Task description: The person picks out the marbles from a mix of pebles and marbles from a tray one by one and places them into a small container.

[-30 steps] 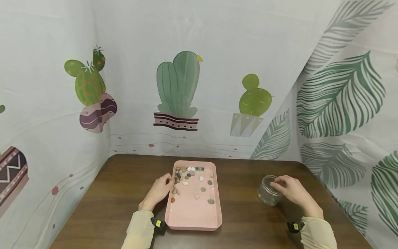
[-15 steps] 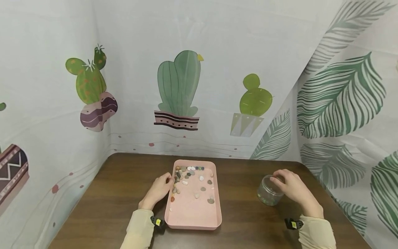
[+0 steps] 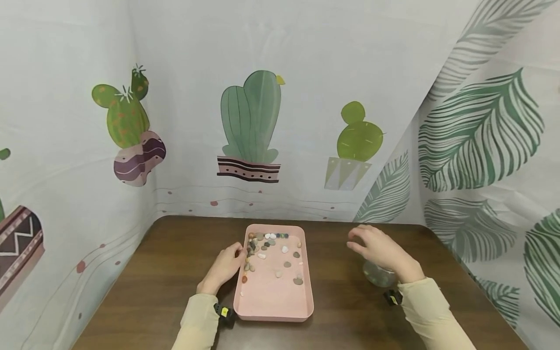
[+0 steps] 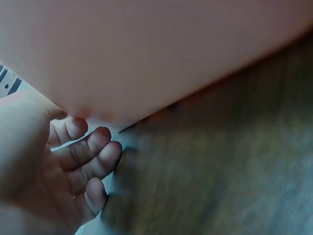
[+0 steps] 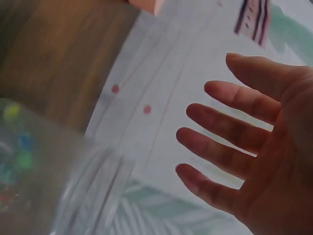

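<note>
A pink tray (image 3: 273,311) sits in the middle of a dark wooden table (image 3: 166,272). Small pebbles (image 3: 267,245) lie scattered in its far half, mostly bunched along the far left corner and left side. The left hand (image 3: 224,266) rests against the tray's left rim beside those pebbles. In the left wrist view its fingers (image 4: 93,156) are loosely curled next to the tray's outer wall, with nothing visibly held between them; whether a fingertip touches a pebble over the rim I cannot tell.

To the right of the tray, well apart from it, a clear jar (image 3: 378,275) stands upright on the table. Small coloured bits show at its bottom through the wall (image 5: 19,161) in the right wrist view. The right hand (image 3: 379,250) hovers above the table between the tray and the jar, just past the jar's far left side, partly covering it in the head view. Its fingers (image 5: 230,127) are spread and nearly straight, holding nothing and not touching the jar

A white curtain (image 3: 306,73) printed with cactuses and leaves surrounds the table
</note>
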Available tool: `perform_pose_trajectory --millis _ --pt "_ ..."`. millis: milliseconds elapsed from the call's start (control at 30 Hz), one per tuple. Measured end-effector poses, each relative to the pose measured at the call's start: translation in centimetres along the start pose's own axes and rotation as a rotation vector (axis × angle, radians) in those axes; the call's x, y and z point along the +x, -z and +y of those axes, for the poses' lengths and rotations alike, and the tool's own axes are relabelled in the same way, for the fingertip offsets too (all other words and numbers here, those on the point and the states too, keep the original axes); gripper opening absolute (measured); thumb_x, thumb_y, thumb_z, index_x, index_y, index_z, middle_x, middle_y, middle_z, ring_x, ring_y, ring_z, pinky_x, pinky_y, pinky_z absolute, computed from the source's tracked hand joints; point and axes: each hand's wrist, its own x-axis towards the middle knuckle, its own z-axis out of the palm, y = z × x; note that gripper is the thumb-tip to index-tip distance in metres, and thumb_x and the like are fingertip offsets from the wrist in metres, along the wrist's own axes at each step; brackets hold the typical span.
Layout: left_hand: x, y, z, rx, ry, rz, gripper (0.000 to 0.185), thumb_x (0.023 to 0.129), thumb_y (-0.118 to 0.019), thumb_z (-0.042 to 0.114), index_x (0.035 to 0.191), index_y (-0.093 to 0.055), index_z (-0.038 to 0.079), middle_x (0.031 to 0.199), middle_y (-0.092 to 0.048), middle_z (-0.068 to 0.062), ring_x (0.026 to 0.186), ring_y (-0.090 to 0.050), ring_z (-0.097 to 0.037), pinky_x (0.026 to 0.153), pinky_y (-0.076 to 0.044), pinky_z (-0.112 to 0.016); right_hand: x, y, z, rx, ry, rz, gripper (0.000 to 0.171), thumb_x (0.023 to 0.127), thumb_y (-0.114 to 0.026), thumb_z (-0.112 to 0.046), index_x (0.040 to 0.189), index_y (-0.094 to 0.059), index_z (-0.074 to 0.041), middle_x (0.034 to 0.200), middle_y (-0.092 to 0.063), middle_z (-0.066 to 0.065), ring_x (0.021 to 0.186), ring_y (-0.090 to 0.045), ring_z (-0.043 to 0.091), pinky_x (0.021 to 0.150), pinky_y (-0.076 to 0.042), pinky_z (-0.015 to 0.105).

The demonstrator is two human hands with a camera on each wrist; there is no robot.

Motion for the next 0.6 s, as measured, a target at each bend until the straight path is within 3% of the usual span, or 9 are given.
perform_pose_trajectory --millis 267,600 --pt "-0.1 0.2 0.1 0.000 -0.004 0.003 0.016 0.100 -0.053 0.019 0.085 -0.054 0.013 0.066 -0.049 0.002 0.058 -0.044 -0.013 0.051 -0.032 -0.028 3.9 -1.3 -2.0 0.009 0.128 -0.113 0.014 0.093 -0.067 -0.022 0.100 -0.067 -0.009 0.095 -0.062 0.000 0.087 -0.060 0.020 0.075 -0.049 0.041" --pt "-0.4 0.0 -0.1 -0.005 -0.013 0.002 0.016 0.099 -0.053 0.018 0.084 -0.054 0.013 0.066 -0.047 0.001 0.060 -0.046 -0.014 0.051 -0.032 -0.029 8.0 -5.5 -2.4 0.089 0.092 -0.176 0.009 0.094 -0.065 -0.018 0.098 -0.068 -0.011 0.091 -0.064 -0.003 0.084 -0.058 0.017 0.074 -0.048 0.039"
